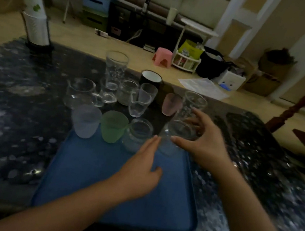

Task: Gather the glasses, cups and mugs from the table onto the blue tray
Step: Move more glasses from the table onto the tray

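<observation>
A clear glass (176,135) is gripped by the right hand (205,141) over the blue tray (89,184); the left hand (140,173), fingers straight, is held just beside it.

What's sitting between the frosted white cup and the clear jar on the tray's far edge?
In the head view, a translucent green plastic cup stands between the frosted white cup and the clear glass jar, along the blue tray's far edge.

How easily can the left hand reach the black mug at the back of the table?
Probably not easily. The left hand hovers open over the blue tray, and several clear glasses stand crowded in front of the black mug.
</observation>
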